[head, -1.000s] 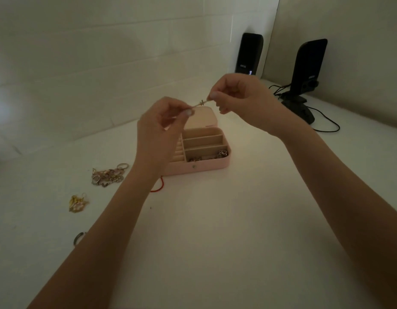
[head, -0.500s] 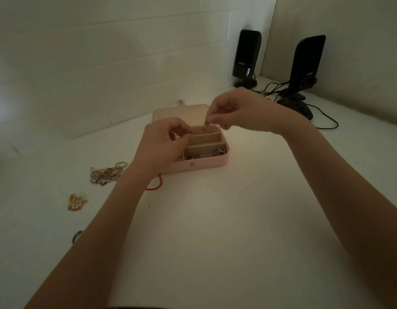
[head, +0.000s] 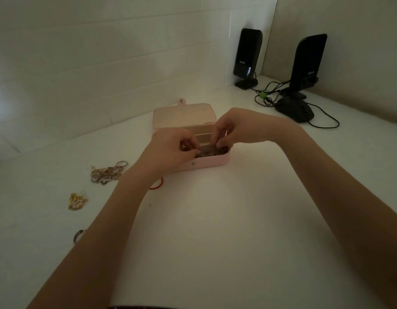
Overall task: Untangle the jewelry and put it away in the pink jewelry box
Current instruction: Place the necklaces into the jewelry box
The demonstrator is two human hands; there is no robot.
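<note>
A dark ring (head: pixel 78 235) lies at the far left of the white tabletop (head: pixel 215 219), then a gold earring cluster (head: pixel 77 201) and a tangled heap of rings and chains (head: pixel 108 172). A red band (head: pixel 157 185) peeks from under the left wrist. The left hand (head: pixel 170 150) and right hand (head: pixel 235 128) reach into the front compartment of the open pink jewelry box (head: pixel 213 162), fingers curled in a pinch; what they hold is too small to tell. Two black speakers (head: pixel 247 56) stand far right
</note>
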